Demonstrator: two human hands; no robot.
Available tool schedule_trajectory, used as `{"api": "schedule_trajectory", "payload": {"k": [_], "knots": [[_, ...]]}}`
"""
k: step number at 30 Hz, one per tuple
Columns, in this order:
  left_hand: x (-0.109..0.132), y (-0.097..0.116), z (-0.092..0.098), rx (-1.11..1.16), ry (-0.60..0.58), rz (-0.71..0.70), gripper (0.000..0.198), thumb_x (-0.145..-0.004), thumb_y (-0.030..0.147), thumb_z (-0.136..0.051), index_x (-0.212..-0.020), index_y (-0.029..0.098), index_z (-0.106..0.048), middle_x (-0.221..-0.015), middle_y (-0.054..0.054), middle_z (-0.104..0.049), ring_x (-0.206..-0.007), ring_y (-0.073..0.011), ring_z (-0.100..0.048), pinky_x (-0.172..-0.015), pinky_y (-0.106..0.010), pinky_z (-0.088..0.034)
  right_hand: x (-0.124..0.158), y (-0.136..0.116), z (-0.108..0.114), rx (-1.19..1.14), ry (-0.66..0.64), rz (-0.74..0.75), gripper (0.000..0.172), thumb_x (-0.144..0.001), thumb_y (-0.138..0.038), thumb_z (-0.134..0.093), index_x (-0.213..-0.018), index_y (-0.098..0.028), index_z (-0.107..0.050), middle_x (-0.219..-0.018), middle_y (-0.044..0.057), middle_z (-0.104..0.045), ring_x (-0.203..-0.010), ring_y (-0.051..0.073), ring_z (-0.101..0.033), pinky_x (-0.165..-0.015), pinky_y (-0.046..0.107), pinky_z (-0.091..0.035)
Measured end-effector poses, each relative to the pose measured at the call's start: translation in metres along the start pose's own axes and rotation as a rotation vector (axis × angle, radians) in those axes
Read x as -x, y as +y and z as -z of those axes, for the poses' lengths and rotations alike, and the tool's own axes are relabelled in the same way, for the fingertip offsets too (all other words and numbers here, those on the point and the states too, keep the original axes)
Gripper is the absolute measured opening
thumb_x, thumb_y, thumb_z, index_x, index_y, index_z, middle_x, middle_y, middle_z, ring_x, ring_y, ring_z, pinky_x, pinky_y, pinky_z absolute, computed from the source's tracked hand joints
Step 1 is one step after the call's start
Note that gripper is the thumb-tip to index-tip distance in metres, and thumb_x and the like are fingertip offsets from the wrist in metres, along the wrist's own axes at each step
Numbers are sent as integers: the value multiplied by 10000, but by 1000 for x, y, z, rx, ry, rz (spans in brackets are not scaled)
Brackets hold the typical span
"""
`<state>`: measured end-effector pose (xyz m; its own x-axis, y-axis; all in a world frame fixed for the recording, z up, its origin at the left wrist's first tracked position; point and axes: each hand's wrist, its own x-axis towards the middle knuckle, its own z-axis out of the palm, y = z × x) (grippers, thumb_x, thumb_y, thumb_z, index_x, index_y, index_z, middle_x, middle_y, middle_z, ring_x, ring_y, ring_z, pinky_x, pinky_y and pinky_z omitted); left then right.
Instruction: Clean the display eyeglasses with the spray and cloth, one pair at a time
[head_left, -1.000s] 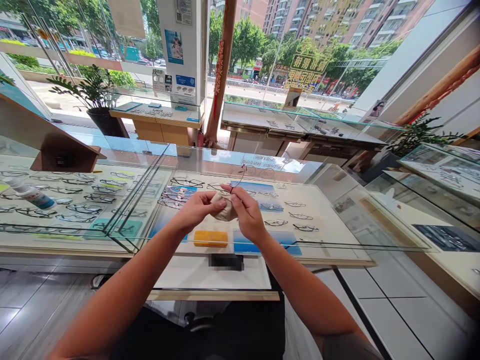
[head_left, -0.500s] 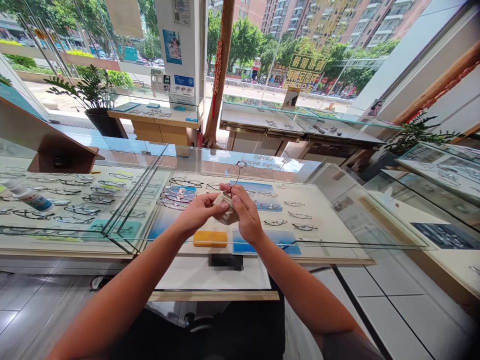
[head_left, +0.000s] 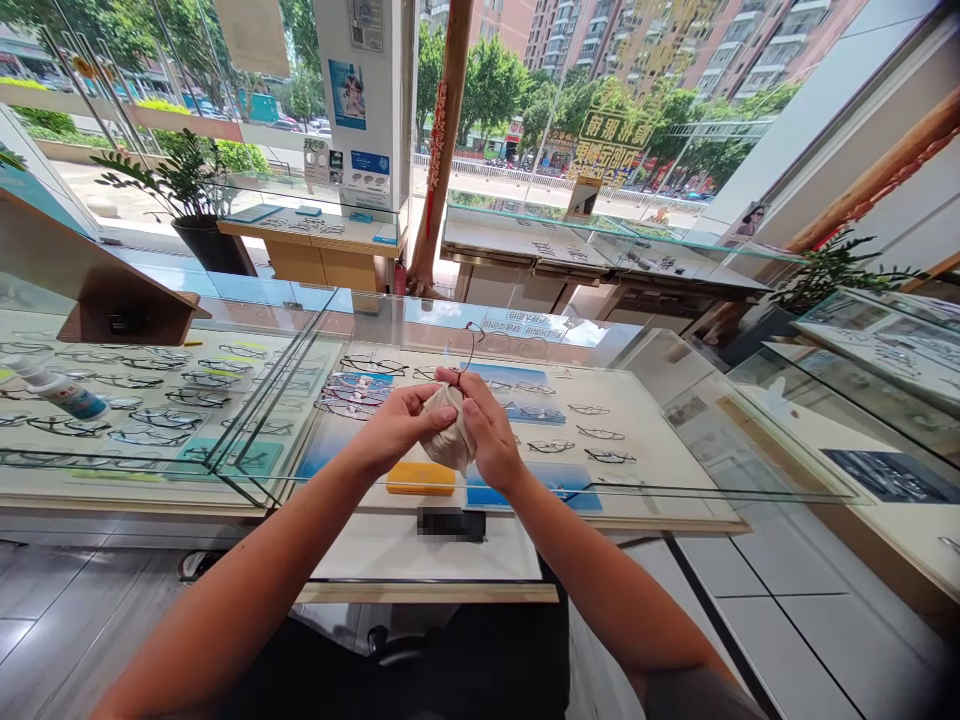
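**Optical shop interior.** Tall windows along the far side, with street trees and tower blocks beyond. A potted plant (head_left: 184, 190) stands at far left, beside a second display counter (head_left: 315, 235).

**Glass-topped display counter** (head_left: 427, 592), foreground, with a person at its near edge. Rows of spectacles (head_left: 360, 390) lie flat and evenly spaced on pale trays, an arrangement that appears meant for display.

**Small items on the counter.** A spray bottle (head_left: 52, 390) lies on its side towards the left edge. A yellow glasses case (head_left: 421, 478) sits centrally, towards the near edge, just below the hands. A black pixelated block (head_left: 450, 523) lies nearer that edge; its nature cannot be told.

**Left hand** (head_left: 401, 425) and **right hand** (head_left: 487, 430): both raised over the middle of the counter, fingers closed, gripping from either side.

**Pale cloth** (head_left: 448, 428): bunched between the hands. What it covers is hidden, probably a spectacle lens and frame front, wrapped so that the fingers press through fabric.

**Thin dark wire temple arm** (head_left: 471, 345): rises from the top of the cloth, long axis pointing away from the person towards the far edge, curving at a reddish tip.
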<state>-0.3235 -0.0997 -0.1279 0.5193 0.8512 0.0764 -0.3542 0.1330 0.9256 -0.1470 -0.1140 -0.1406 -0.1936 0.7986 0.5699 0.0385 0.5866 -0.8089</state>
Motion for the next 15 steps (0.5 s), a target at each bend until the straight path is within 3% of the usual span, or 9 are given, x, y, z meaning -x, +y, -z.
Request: {"api": "schedule_trajectory", "payload": {"k": [6, 15], "knots": [[-2, -7, -1, 7, 80, -62, 541, -700, 496, -1050, -993, 123, -791, -878, -43, -754, -778, -151, -681, -750, -255, -545, -1, 3, 0, 0, -51, 25, 527, -1133, -606, -508, -1526, -320, -713, -1463, 92, -723, -1412, 292, -637, -1282, 483, -452], [-2, -12, -1, -1, 144, -131, 583, -814, 664, -932, -1037, 142, -801, -835, -44, -753, -768, -168, -676, -734, -268, -543, 0, 0, 0, 127, -103, 74, 603, -1107, -661, -529, -1580, -323, -689, -1496, 122, -710, -1452, 319, -603, -1313, 521, -429]]}}
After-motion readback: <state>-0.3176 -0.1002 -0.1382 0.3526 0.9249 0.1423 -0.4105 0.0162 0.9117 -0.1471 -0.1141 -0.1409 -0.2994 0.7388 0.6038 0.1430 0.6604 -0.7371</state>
